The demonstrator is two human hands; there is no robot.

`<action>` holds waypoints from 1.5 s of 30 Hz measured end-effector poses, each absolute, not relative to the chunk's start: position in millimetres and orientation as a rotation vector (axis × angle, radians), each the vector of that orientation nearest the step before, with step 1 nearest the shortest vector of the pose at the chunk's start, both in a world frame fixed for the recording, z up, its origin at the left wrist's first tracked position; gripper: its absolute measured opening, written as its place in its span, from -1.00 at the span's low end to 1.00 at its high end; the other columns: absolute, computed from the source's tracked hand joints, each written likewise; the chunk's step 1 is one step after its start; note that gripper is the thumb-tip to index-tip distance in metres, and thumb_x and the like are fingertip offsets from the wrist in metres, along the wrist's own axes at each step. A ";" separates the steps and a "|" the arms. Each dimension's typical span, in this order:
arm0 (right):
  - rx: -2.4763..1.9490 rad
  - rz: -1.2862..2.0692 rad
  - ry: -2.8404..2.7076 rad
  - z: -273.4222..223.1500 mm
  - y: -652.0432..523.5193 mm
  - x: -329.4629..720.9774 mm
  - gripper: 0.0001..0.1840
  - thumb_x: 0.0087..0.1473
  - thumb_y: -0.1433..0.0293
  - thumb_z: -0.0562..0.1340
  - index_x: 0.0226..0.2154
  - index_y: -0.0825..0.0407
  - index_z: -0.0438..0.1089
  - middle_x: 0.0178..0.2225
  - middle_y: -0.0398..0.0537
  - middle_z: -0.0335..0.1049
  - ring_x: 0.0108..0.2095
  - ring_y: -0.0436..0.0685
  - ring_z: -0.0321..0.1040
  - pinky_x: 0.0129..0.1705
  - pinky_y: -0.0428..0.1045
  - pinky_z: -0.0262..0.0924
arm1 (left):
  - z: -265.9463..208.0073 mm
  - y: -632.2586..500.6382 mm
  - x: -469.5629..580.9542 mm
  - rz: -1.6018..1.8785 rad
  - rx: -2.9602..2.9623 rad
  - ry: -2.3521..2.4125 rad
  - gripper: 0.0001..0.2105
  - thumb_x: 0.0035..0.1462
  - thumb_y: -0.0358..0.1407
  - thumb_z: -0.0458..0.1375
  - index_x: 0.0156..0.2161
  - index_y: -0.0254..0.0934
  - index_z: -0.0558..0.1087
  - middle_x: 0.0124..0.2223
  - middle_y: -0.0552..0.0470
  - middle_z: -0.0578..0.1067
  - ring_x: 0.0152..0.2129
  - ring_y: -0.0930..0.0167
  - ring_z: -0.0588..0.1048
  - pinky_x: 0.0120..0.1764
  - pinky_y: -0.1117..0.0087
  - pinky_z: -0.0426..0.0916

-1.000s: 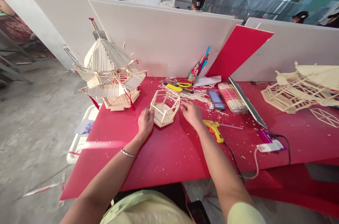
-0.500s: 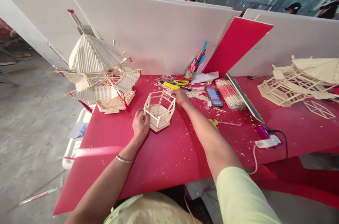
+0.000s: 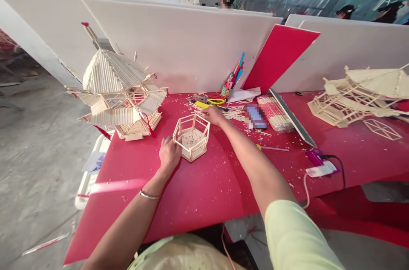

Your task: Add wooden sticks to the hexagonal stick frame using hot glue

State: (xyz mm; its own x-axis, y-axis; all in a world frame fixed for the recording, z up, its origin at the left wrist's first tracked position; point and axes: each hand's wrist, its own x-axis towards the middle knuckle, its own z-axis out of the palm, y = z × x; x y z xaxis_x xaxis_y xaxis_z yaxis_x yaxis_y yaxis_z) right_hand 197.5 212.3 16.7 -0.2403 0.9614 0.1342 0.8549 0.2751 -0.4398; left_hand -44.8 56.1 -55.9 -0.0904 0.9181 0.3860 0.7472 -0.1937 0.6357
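Note:
A small hexagonal frame of wooden sticks (image 3: 193,150), with a planked floor and a railing of short posts, stands upright on the red table. My left hand (image 3: 170,150) is closed on its left side, thumb and fingers at a corner post. Just beyond the frame's far right corner, my right hand (image 3: 213,115) is over the near edge of a pile of loose sticks (image 3: 234,113), its fingers together and pointing left. Anything between those fingers is too small to make out. Right beside them lies a yellow utility knife (image 3: 202,104), with yellow-handled scissors (image 3: 216,100) behind it.
A stick pagoda (image 3: 116,91) with red tassels stands at the left. Toward the right are a phone (image 3: 256,117), a packet of sticks (image 3: 275,114), a glue stick (image 3: 276,149) and a power adapter (image 3: 321,168). A pen cup (image 3: 227,89) stands against the white board (image 3: 179,44).
My right hand has moved left and slightly away, from the frame's far right corner to the stick pile by the knife. My left hand still holds the frame. The view has shifted slightly.

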 end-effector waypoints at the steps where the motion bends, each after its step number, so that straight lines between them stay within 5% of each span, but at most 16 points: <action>1: -1.661 0.386 -2.182 19.4 211.2 205.0 -0.76 0.14 0.37 0.39 -0.11 0.03 0.64 -0.23 -0.04 0.65 -0.22 0.11 0.45 -0.15 -0.07 0.16 | -56.3 56.8 -45.0 1.147 1.940 1.840 -0.63 0.43 -0.07 -0.03 -0.19 -0.16 0.58 -0.11 -0.12 0.61 -0.09 0.14 0.49 -0.14 0.16 0.39; 8: -1.868 0.215 -2.151 48.7 157.0 267.6 -0.49 0.33 0.07 0.18 -0.42 0.04 0.63 -0.38 0.02 0.60 -0.32 0.15 0.43 -0.29 -0.02 0.07 | -60.2 58.9 -46.0 1.142 1.788 1.841 -0.73 0.29 -0.06 0.13 -0.29 -0.17 0.55 0.00 -0.08 0.62 -0.09 0.18 0.54 -0.14 0.21 0.41; 14: -1.928 0.355 -2.002 56.2 60.5 332.7 -0.76 0.25 0.22 0.27 -0.13 -0.08 0.61 -0.14 -0.05 0.64 -0.18 0.17 0.51 -0.16 -0.01 0.24 | -64.7 58.4 -46.3 1.177 1.765 1.844 -0.91 0.11 -0.23 0.24 -0.32 -0.16 0.57 -0.03 -0.04 0.63 -0.10 0.18 0.55 -0.09 0.19 0.44; 19: -2.202 0.377 -1.751 23.2 -15.8 364.3 -0.57 0.11 0.31 0.34 0.06 -0.06 0.48 -0.01 0.01 0.60 -0.13 0.19 0.54 -0.19 -0.01 0.30 | -61.5 55.6 -46.3 1.160 1.772 1.821 -0.89 0.04 -0.32 0.21 -0.33 -0.17 0.58 -0.05 -0.02 0.63 -0.09 0.19 0.55 -0.05 0.20 0.44; 34: -2.497 -0.032 -1.507 -18.9 -41.7 345.0 -0.60 0.32 0.21 0.16 0.08 0.04 0.49 -0.06 0.25 0.48 -0.08 0.34 0.46 -0.23 0.07 0.23 | -63.1 52.9 -47.1 1.121 1.818 1.809 -0.83 0.02 -0.35 0.19 -0.26 -0.19 0.60 -0.02 -0.03 0.61 -0.11 0.23 0.54 -0.05 0.24 0.45; 41: -2.391 -0.161 -1.440 2.7 -60.2 343.2 -0.58 0.33 0.21 0.13 0.10 0.05 0.45 0.00 0.23 0.45 -0.05 0.30 0.41 -0.17 0.05 0.19 | -48.9 25.3 -65.7 0.957 2.051 1.879 -0.84 0.16 -0.20 0.21 -0.24 -0.23 0.55 0.00 -0.15 0.58 -0.08 0.15 0.55 0.03 0.17 0.44; 45: -2.301 -0.201 -1.368 14.3 -80.7 346.1 -0.56 0.32 0.18 0.11 0.08 0.06 0.45 -0.07 0.21 0.51 -0.09 0.31 0.42 -0.14 0.08 0.18 | -47.0 -52.2 -72.6 0.689 2.351 1.689 -0.61 0.29 0.03 0.16 0.03 -0.20 0.53 0.15 -0.26 0.52 0.13 0.00 0.48 0.19 -0.01 0.36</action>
State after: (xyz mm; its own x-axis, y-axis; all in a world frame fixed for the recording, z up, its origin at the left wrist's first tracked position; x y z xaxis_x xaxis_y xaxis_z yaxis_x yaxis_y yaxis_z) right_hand 346.1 -80.7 14.3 0.4966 0.7956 0.3471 0.8618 -0.4044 -0.3061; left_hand -72.6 -52.2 -47.0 0.2534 0.9290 0.2696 0.8525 -0.3462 0.3916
